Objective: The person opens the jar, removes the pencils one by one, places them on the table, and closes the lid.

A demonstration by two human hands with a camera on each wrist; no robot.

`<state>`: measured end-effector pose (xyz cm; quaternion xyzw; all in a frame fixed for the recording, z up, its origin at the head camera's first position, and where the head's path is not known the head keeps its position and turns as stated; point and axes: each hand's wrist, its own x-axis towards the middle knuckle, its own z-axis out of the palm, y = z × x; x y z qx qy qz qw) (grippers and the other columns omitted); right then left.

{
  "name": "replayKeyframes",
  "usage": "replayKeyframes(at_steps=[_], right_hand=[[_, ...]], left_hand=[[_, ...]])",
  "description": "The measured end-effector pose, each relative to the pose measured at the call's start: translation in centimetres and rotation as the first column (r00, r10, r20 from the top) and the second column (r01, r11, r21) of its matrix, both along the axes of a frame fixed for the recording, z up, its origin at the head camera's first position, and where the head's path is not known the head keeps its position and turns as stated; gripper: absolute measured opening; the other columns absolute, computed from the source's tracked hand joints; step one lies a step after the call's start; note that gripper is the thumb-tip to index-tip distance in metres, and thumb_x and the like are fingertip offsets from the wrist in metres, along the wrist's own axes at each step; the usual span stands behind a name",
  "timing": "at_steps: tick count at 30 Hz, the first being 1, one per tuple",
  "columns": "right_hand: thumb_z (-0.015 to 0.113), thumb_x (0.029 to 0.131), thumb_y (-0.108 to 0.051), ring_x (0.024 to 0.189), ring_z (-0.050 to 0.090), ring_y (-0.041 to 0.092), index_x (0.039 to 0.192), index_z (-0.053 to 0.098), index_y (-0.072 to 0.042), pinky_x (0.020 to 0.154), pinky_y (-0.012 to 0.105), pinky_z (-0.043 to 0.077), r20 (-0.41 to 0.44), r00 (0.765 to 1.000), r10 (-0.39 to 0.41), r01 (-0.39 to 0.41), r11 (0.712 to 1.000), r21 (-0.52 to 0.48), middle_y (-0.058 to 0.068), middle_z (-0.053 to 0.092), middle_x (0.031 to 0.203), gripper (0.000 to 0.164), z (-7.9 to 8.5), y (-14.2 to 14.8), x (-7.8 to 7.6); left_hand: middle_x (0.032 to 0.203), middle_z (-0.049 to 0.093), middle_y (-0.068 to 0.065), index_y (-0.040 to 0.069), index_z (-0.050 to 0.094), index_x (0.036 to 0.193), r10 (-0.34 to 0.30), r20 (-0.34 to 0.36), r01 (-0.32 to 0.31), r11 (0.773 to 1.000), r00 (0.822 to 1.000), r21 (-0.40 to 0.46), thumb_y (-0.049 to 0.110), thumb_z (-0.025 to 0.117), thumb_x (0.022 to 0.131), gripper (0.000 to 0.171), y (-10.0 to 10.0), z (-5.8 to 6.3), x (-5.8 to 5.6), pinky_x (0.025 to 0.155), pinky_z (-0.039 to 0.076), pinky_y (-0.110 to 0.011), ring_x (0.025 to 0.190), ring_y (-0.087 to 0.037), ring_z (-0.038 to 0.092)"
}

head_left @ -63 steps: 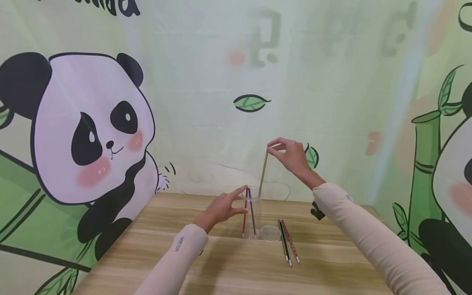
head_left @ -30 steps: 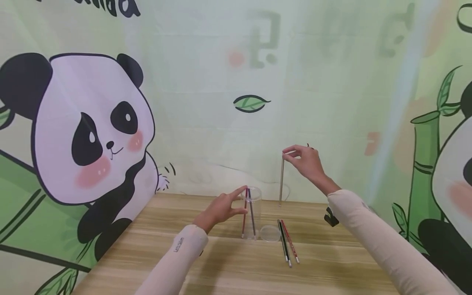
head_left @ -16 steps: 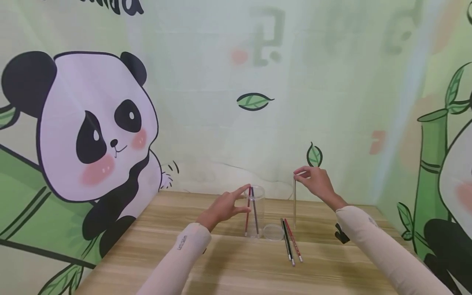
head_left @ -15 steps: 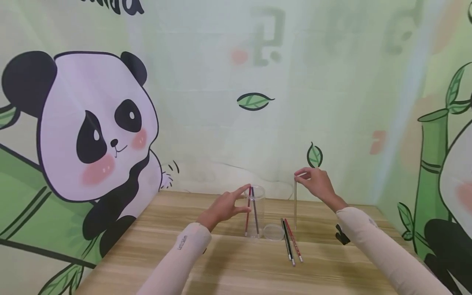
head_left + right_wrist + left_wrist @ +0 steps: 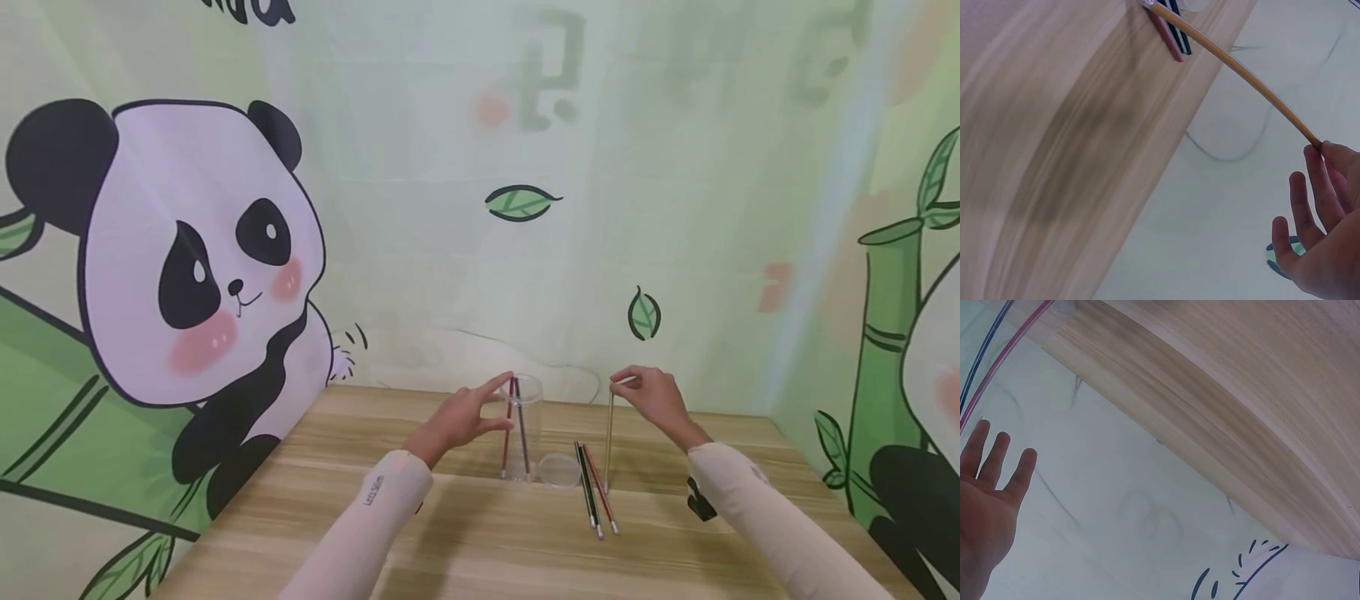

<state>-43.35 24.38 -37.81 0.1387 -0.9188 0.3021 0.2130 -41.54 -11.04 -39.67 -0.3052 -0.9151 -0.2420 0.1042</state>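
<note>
A tall clear plastic cup (image 5: 531, 429) stands on the table, with a red pencil (image 5: 507, 429) and a dark blue pencil (image 5: 522, 429) leaning inside. Beside its left side is my left hand (image 5: 457, 423), forefinger straight to the rim and thumb lower along the wall. Three other fingers of this hand spread straight in the left wrist view. My right hand (image 5: 654, 402) pinches the top of a tan pencil (image 5: 1241, 72) between thumb and forefinger. That pencil hangs nearly upright, its pale lower end close to several pencils lying on the table.
A round clear lid (image 5: 559, 470) lies right of the cup. Beside it lie black pencils (image 5: 589, 492) and a red patterned pencil (image 5: 600, 490), white ends toward me. Behind the wooden table (image 5: 480, 542) hangs a panda-printed cloth (image 5: 420, 250).
The tan pencil has moved from the cup's rim to the right and down toward the lying pencils, with my right hand holding it. My left hand has stayed at the cup.
</note>
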Motion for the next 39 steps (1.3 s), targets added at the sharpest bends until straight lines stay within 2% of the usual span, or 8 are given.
replayKeyframes(at_steps=[6, 14, 20, 26, 32, 35, 38, 39], right_hand=[[0.074, 0.097, -0.022, 0.092, 0.075, 0.034, 0.108, 0.077, -0.002, 0.071, 0.039, 0.055, 0.019, 1.0, -0.02, 0.021, 0.999, -0.037, 0.016, 0.079, 0.098, 0.023, -1.0, 0.2, -0.3], [0.073, 0.098, -0.025, 0.097, 0.075, 0.036, 0.11, 0.077, -0.003, 0.079, 0.046, 0.057, 0.069, 0.997, -0.047, 0.052, 0.996, -0.079, 0.017, 0.079, 0.103, 0.026, -2.4, 0.2, -0.8], [0.072, 0.098, -0.026, 0.096, 0.075, 0.036, 0.11, 0.077, -0.004, 0.075, 0.043, 0.057, 0.095, 0.994, -0.052, 0.06, 0.996, -0.072, 0.017, 0.078, 0.103, 0.026, -3.9, 0.0, -1.1], [0.072, 0.097, -0.022, 0.096, 0.075, 0.037, 0.109, 0.077, -0.001, 0.075, 0.045, 0.058, 0.093, 0.995, -0.048, 0.054, 0.996, -0.069, 0.019, 0.078, 0.103, 0.025, -5.1, -0.3, -0.7], [0.072, 0.098, -0.019, 0.098, 0.074, 0.036, 0.111, 0.076, 0.0, 0.078, 0.045, 0.059, 0.136, 0.99, -0.034, 0.046, 0.996, -0.081, 0.017, 0.078, 0.106, 0.024, -6.7, -0.6, -0.7], [0.071, 0.097, -0.018, 0.096, 0.075, 0.035, 0.113, 0.076, 0.001, 0.08, 0.046, 0.059, 0.132, 0.991, -0.018, 0.029, 0.996, -0.085, 0.016, 0.078, 0.104, 0.024, -7.7, -0.8, -1.0], [0.072, 0.097, -0.016, 0.094, 0.075, 0.034, 0.111, 0.076, 0.001, 0.08, 0.047, 0.059, 0.119, 0.993, -0.001, 0.012, 0.996, -0.087, 0.016, 0.078, 0.102, 0.022, -8.4, -1.1, -1.3], [0.072, 0.096, -0.015, 0.094, 0.075, 0.033, 0.11, 0.076, 0.001, 0.08, 0.047, 0.058, 0.117, 0.993, 0.003, 0.007, 0.997, -0.083, 0.016, 0.078, 0.102, 0.022, -8.6, -1.2, -1.3]], left_hand=[[0.139, 0.065, -0.012, 0.022, 0.031, 0.165, -0.001, -0.012, 0.001, 1.0, 1.0, 0.002, 0.039, 0.076, 0.095, 0.085, -0.2, -0.1, -0.1, 0.107, 0.05, -0.052, 0.049, -0.008, 0.05], [0.138, 0.065, -0.013, 0.022, 0.032, 0.165, 0.003, -0.011, -0.003, 1.0, 1.0, 0.002, 0.037, 0.077, 0.094, 0.085, -0.4, 0.0, 0.1, 0.107, 0.049, -0.052, 0.054, -0.007, 0.055], [0.139, 0.065, -0.012, 0.022, 0.031, 0.165, 0.006, -0.008, -0.006, 1.0, 1.0, -0.008, 0.038, 0.076, 0.094, 0.085, -0.4, 0.0, 0.0, 0.107, 0.049, -0.051, 0.047, -0.008, 0.041], [0.138, 0.065, -0.013, 0.021, 0.031, 0.165, -0.003, -0.016, 0.003, 1.0, 1.0, -0.011, 0.038, 0.076, 0.094, 0.086, -0.2, -0.2, -0.2, 0.108, 0.049, -0.051, 0.044, -0.007, 0.036], [0.138, 0.065, -0.012, 0.02, 0.031, 0.165, -0.002, -0.015, 0.002, 1.0, 1.0, -0.008, 0.039, 0.076, 0.095, 0.086, 0.0, -0.2, -0.3, 0.11, 0.047, -0.051, 0.046, -0.006, 0.044], [0.139, 0.065, -0.012, 0.021, 0.03, 0.165, -0.002, -0.008, 0.002, 1.0, 1.0, -0.003, 0.038, 0.076, 0.095, 0.086, 0.0, -0.2, -0.3, 0.111, 0.046, -0.051, 0.045, -0.009, 0.046], [0.139, 0.065, -0.011, 0.022, 0.03, 0.165, 0.002, -0.007, -0.002, 1.0, 1.0, -0.002, 0.038, 0.077, 0.094, 0.086, 0.0, -0.2, -0.3, 0.112, 0.046, -0.05, 0.05, -0.01, 0.057], [0.139, 0.065, -0.011, 0.022, 0.03, 0.165, 0.005, -0.01, -0.006, 1.0, 1.0, -0.005, 0.038, 0.077, 0.094, 0.086, 0.0, -0.2, -0.2, 0.112, 0.046, -0.05, 0.057, -0.012, 0.063]])
